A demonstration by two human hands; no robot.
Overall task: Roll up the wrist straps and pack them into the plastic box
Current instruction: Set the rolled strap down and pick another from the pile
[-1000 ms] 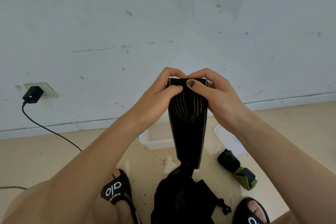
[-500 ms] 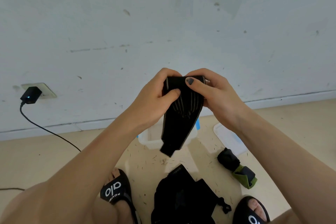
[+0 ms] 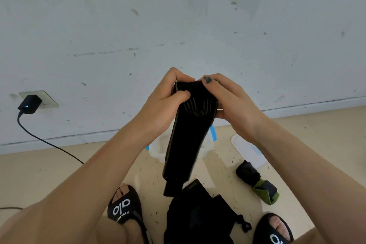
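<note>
A black wrist strap (image 3: 186, 140) with thin pale stripes near its top hangs in the air before me. My left hand (image 3: 164, 105) grips its upper left edge, thumb across the front. My right hand (image 3: 227, 99) pinches the upper right edge, thumb on top. The strap's loose tail dangles down over the floor. Behind it stands the clear plastic box (image 3: 158, 148) with blue clips, mostly hidden by the strap. A rolled black and green strap (image 3: 257, 182) lies on the floor to the right. A black heap of straps (image 3: 198, 218) lies between my feet.
The box's white lid (image 3: 247, 150) lies on the floor to the right of the box. A black charger (image 3: 29, 104) sits in a wall socket at left, its cable trailing across the floor. My two feet in black sandals (image 3: 124, 208) flank the heap. A white wall rises behind.
The strap's tail swung up and left half a second ago and now hangs longer again, angled left. Both hands have stayed at its top, turning it slightly.
</note>
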